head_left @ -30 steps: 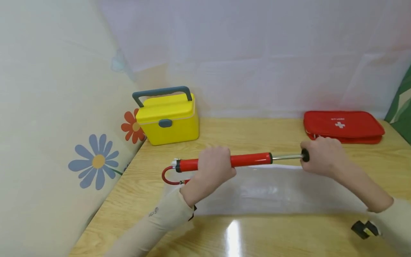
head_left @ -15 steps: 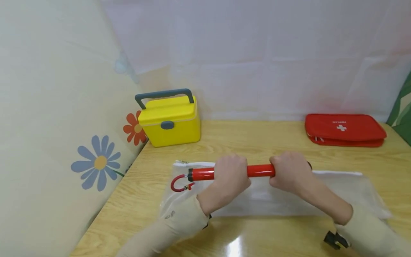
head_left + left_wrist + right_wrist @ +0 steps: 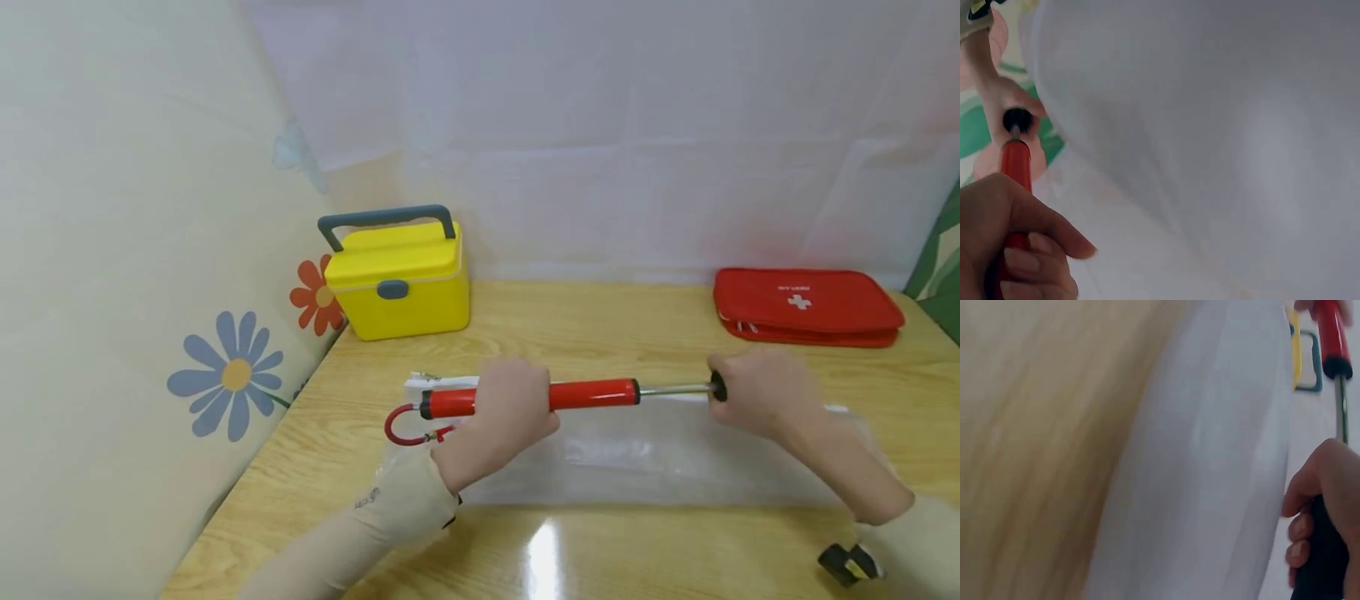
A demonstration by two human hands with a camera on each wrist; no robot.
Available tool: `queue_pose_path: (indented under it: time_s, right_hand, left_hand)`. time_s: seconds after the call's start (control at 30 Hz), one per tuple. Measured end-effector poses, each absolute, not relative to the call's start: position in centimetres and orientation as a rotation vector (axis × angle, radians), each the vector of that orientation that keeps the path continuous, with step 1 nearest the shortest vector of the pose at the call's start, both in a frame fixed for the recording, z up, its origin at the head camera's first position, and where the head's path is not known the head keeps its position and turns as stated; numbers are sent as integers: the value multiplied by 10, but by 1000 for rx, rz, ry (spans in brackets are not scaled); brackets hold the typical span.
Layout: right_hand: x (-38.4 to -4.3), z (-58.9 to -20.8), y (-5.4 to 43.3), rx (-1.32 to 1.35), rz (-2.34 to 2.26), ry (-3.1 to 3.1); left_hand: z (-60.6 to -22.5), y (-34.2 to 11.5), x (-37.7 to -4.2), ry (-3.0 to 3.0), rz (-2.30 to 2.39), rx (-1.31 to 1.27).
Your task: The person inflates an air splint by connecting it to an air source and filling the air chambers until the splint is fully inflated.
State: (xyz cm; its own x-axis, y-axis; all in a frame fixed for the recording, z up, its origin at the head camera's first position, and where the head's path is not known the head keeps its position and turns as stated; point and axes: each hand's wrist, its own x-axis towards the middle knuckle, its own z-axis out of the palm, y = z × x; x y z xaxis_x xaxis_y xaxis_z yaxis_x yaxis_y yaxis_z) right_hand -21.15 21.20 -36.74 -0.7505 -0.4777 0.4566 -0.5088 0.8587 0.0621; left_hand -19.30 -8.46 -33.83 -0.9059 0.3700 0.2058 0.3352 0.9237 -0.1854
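Note:
A red hand pump [image 3: 596, 393] is held level above the table, its metal rod drawn out to the right. My left hand [image 3: 513, 404] grips the red barrel, fingers curled round it, as the left wrist view also shows. At the rod's end my right hand [image 3: 765, 396] holds the black handle [image 3: 1322, 556], with the fingers wrapped round it in the right wrist view. From the barrel's left end a short red hose [image 3: 396, 427] loops back under it. Beneath the pump lies a translucent zip bag [image 3: 615, 467], flat on the table.
A yellow box [image 3: 397, 292] with a grey carrying handle stands at the back left, near the flowered wall [image 3: 135, 250]. At the back right rests a red first-aid pouch [image 3: 810, 307]. The wooden table [image 3: 300, 508] meets a pale sheet behind.
Half a second ago my right hand was against the barrel with the rod pushed in; now it is back to the right and the rod is out again. Both hands keep their grip.

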Motion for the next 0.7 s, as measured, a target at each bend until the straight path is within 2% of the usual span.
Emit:
queue_pose_path:
  time_s: [0.43, 0.57, 0.7]
  right_hand:
    - [-187, -354, 147, 765, 96, -2646]
    - [-191, -355, 146, 802, 130, -2619]
    - [-200, -360, 166, 840, 164, -2633]
  left_hand:
    - [-333, -49, -175, -2863, 242, -541]
    - [-332, -49, -176, -2854, 238, -593]
    - [-333, -65, -184, -2866, 205, -619]
